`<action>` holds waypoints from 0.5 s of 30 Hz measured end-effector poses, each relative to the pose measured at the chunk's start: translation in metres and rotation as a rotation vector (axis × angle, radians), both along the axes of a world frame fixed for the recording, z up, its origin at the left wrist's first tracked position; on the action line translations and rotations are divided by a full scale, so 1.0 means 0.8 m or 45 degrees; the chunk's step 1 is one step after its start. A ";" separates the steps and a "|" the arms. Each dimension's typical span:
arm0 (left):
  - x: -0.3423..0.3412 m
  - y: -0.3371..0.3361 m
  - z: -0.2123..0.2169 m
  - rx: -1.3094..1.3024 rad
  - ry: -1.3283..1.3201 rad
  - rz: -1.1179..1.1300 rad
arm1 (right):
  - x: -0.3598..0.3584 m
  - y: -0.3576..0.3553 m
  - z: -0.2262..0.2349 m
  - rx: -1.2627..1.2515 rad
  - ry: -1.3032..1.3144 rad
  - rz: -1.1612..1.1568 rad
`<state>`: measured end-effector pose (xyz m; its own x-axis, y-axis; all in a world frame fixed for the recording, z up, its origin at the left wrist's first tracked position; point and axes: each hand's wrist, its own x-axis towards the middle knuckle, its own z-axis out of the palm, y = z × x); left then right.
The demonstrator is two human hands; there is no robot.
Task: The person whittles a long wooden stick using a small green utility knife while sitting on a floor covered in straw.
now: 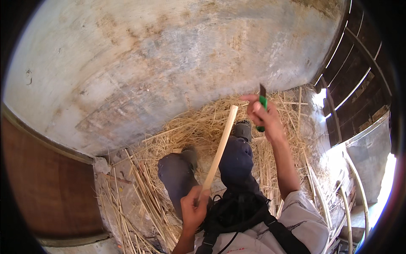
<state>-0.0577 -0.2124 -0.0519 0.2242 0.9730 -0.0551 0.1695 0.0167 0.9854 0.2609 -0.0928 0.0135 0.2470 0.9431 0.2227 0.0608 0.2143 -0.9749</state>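
My left hand (pixel 193 208) grips the near end of a pale wooden stick (pixel 220 146) that slants up and away over my knees. Past the stick's far tip, my right hand (pixel 263 116) is raised and closed around a knife with a green handle (pixel 262 106); its short dark blade points upward. The blade is apart from the stick, a little to its right. My legs in dark trousers (pixel 235 160) stretch out below both hands.
Straw and thin shavings (pixel 186 129) cover the ground around my legs. A stained plaster wall (pixel 169 59) rises ahead. A brown wooden panel (pixel 46 182) stands at left, a dark slatted door (pixel 359 84) at right, with pale pipes (pixel 355 190) beside it.
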 end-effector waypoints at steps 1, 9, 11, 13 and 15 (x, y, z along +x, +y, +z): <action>0.000 0.002 0.001 0.014 0.012 -0.022 | -0.014 -0.002 0.002 0.018 0.034 0.047; -0.003 0.025 0.017 0.088 0.157 -0.166 | -0.045 -0.017 0.001 0.007 0.210 0.114; 0.006 0.037 0.024 0.232 0.144 -0.143 | -0.052 -0.028 0.005 -0.041 0.233 0.185; 0.019 0.042 0.042 0.238 0.060 -0.141 | -0.061 -0.038 0.009 -0.058 0.213 0.269; 0.046 0.045 0.063 0.334 -0.012 -0.128 | -0.070 -0.043 0.011 -0.018 0.136 0.358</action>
